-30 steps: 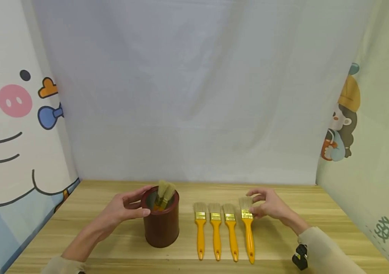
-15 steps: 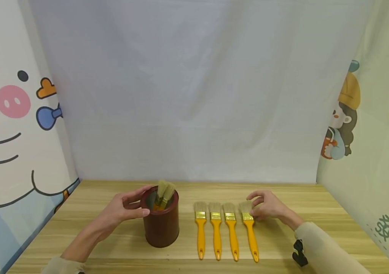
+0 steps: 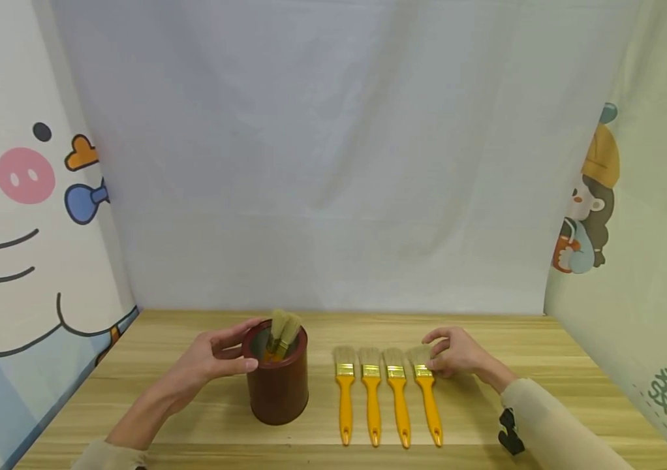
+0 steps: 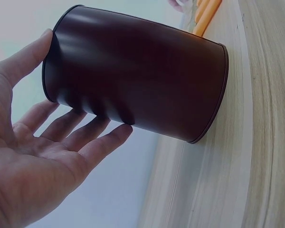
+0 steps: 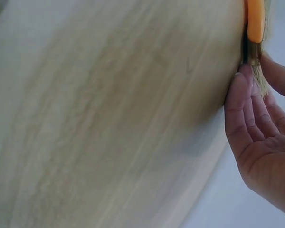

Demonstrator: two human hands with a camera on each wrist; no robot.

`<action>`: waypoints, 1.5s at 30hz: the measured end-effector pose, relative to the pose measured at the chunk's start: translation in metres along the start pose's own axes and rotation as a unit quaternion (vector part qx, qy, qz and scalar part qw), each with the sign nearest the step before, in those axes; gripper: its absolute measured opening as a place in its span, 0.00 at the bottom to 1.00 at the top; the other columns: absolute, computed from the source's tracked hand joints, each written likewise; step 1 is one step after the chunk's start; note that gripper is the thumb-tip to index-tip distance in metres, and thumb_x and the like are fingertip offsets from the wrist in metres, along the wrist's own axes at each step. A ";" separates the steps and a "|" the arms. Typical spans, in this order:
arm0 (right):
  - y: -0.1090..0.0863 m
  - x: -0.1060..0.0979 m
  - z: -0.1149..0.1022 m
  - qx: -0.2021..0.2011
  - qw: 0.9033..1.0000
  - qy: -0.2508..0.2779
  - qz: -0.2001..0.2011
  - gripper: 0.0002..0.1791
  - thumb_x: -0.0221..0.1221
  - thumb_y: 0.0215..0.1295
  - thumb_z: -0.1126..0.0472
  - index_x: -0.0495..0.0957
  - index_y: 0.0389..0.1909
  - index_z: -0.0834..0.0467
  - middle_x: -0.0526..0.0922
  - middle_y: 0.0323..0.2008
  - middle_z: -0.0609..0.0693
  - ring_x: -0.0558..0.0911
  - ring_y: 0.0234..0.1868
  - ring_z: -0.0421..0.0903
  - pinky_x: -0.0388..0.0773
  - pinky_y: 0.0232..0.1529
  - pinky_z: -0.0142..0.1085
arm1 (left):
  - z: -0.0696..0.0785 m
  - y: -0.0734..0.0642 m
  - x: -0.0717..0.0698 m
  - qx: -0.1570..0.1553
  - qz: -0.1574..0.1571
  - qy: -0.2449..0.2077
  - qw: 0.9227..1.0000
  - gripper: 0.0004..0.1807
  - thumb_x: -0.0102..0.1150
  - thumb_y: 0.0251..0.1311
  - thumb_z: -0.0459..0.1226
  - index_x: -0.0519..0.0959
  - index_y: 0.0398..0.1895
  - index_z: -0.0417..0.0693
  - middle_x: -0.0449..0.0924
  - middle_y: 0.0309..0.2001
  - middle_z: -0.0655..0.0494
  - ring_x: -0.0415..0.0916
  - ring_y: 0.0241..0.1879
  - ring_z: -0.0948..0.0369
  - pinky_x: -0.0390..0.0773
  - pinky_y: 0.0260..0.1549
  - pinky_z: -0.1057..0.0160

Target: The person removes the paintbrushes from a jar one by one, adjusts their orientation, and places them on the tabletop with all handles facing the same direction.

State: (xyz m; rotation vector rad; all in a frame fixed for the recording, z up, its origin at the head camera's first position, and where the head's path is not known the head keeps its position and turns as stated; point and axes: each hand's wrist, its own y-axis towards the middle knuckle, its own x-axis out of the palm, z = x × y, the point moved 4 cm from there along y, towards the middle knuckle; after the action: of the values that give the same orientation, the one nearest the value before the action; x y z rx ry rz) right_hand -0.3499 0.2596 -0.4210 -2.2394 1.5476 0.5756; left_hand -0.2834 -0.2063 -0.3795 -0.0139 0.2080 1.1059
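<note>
My left hand (image 3: 213,358) holds a dark red cylindrical can (image 3: 279,395) from its left side, thumb at the rim and fingers round the far side. The left wrist view shows the thumb and spread fingertips against its smooth wall (image 4: 137,71). Two paintbrushes (image 3: 282,333) stand in it, bristles up. To its right, several yellow-handled paintbrushes lie in a row, bristles away from me. At the row's right end, my right hand (image 3: 464,356) pinches a paintbrush (image 3: 431,408) near its metal band. In the right wrist view, thumb and fingers lie on opposite sides of that brush (image 5: 255,23).
The other paintbrushes in the row, the left one (image 3: 346,408), the second (image 3: 372,408) and the third (image 3: 401,411), lie side by side on the wooden table (image 3: 192,424). A pale curtain (image 3: 333,163) hangs behind, with printed cloths at both sides.
The rightmost paintbrush's handle end has swung to the right, and the brush now sits slanted beside the row. My right hand has shifted slightly; my left hand and the can stay put.
</note>
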 end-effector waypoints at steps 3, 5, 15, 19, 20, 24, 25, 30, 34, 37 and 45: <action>0.001 0.002 0.000 0.003 1.000 0.008 -0.003 0.26 0.71 0.60 0.74 0.74 0.58 0.76 0.83 0.34 0.57 0.80 0.26 0.47 0.80 0.27 0.41 | 0.000 0.000 0.000 -0.001 -0.001 0.001 1.000 0.39 0.67 0.70 0.36 0.64 0.82 0.43 0.62 0.78 0.39 0.62 0.74 0.36 0.77 0.63 0.48; 0.001 0.003 0.001 0.003 1.000 0.012 -0.006 0.26 0.70 0.60 0.75 0.74 0.58 0.76 0.83 0.34 0.57 0.78 0.25 0.47 0.78 0.25 0.40 | 0.000 0.000 0.001 0.001 -0.002 0.001 1.000 0.39 0.67 0.70 0.36 0.64 0.82 0.43 0.62 0.78 0.38 0.62 0.74 0.36 0.77 0.63 0.48; -0.001 0.003 -0.002 -0.005 1.000 0.003 -0.002 0.25 0.70 0.60 0.75 0.74 0.58 0.76 0.83 0.36 0.59 0.75 0.23 0.46 0.73 0.23 0.37 | 0.001 -0.001 0.001 -0.002 0.000 0.007 1.000 0.38 0.67 0.71 0.37 0.65 0.81 0.44 0.61 0.79 0.38 0.63 0.74 0.36 0.76 0.64 0.47; 0.000 0.003 -0.003 -0.001 1.000 -0.010 0.003 0.25 0.70 0.60 0.74 0.75 0.58 0.76 0.83 0.39 0.60 0.76 0.24 0.47 0.75 0.24 0.39 | 0.001 -0.001 0.000 -0.001 0.002 0.006 1.000 0.38 0.67 0.71 0.36 0.65 0.81 0.44 0.61 0.79 0.38 0.62 0.74 0.35 0.76 0.64 0.48; 0.000 0.002 -0.003 0.000 1.000 -0.013 0.005 0.25 0.71 0.60 0.74 0.75 0.58 0.75 0.83 0.40 0.60 0.76 0.25 0.47 0.76 0.24 0.39 | 0.001 -0.001 0.000 -0.001 0.002 0.006 1.000 0.38 0.67 0.71 0.36 0.65 0.81 0.44 0.61 0.79 0.38 0.62 0.74 0.35 0.76 0.64 0.48; 0.000 0.001 -0.002 0.004 1.000 -0.019 0.010 0.25 0.71 0.60 0.73 0.77 0.57 0.74 0.82 0.42 0.61 0.77 0.26 0.48 0.77 0.25 0.40 | 0.001 -0.001 0.000 0.001 0.003 0.005 1.000 0.38 0.67 0.70 0.36 0.65 0.81 0.44 0.61 0.79 0.38 0.62 0.74 0.35 0.76 0.63 0.48; 0.000 0.000 -0.001 0.005 1.000 -0.019 0.011 0.25 0.71 0.60 0.73 0.77 0.57 0.74 0.82 0.43 0.61 0.77 0.26 0.47 0.76 0.25 0.40 | 0.001 0.000 0.000 0.001 0.002 0.005 1.000 0.38 0.67 0.70 0.36 0.65 0.81 0.44 0.61 0.79 0.38 0.62 0.74 0.35 0.76 0.64 0.48; 0.000 0.001 0.001 0.008 1.000 -0.009 0.010 0.24 0.71 0.59 0.73 0.77 0.56 0.74 0.82 0.43 0.62 0.77 0.26 0.47 0.75 0.24 0.38 | 0.000 0.000 0.000 0.001 -0.001 0.004 1.000 0.38 0.66 0.71 0.36 0.65 0.81 0.45 0.59 0.79 0.39 0.62 0.74 0.35 0.75 0.64 0.47; 0.000 0.000 0.001 0.007 1.000 -0.011 0.012 0.24 0.71 0.59 0.73 0.77 0.56 0.74 0.82 0.43 0.62 0.78 0.27 0.47 0.78 0.25 0.40 | -0.001 0.000 0.000 0.002 -0.002 0.006 1.000 0.37 0.66 0.71 0.36 0.65 0.81 0.46 0.60 0.79 0.39 0.62 0.74 0.34 0.75 0.64 0.46; -0.001 -0.001 0.001 0.004 1.000 -0.022 0.018 0.24 0.71 0.59 0.72 0.78 0.55 0.74 0.82 0.44 0.62 0.80 0.28 0.48 0.81 0.26 0.41 | -0.001 0.000 0.000 0.004 -0.003 0.006 1.000 0.37 0.66 0.71 0.37 0.66 0.81 0.47 0.60 0.79 0.39 0.62 0.74 0.35 0.75 0.64 0.46; -0.008 -0.009 -0.013 -0.010 0.995 -0.077 0.055 0.23 0.74 0.58 0.71 0.80 0.54 0.72 0.82 0.50 0.68 0.83 0.33 0.50 0.85 0.30 0.46 | -0.001 0.000 0.000 0.003 -0.003 0.007 1.000 0.37 0.66 0.72 0.37 0.66 0.81 0.47 0.60 0.80 0.40 0.62 0.74 0.35 0.74 0.65 0.45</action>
State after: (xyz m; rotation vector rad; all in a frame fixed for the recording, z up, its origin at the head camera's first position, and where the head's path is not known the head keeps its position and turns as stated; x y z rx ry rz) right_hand -0.3433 0.2631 -0.4042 -2.0785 1.6008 0.7791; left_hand -0.2834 -0.2063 -0.3808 -0.0164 0.2241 1.0992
